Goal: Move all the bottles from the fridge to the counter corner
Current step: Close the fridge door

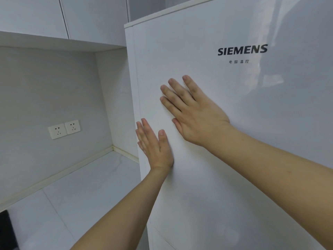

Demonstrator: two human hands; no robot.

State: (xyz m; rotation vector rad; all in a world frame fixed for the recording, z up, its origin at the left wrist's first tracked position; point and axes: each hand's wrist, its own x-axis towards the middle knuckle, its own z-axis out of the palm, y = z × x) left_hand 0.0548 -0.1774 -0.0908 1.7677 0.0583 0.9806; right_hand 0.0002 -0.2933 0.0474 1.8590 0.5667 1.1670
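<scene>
The white fridge door [243, 109] fills the right of the view and is closed, with dark lettering near its top. My right hand [192, 112] lies flat on the door with straight, spread fingers. My left hand [155, 143] presses its palm against the door close to the left edge, fingers straight and pointing up. No bottle is in view; the fridge's inside is hidden behind the door. The pale counter [86, 188] runs to a corner [113, 148] left of the fridge.
Two white wall sockets [64, 129] sit on the back wall above the counter. White upper cabinets [54, 15] hang overhead. A dark object [7, 230] shows at the lower left edge.
</scene>
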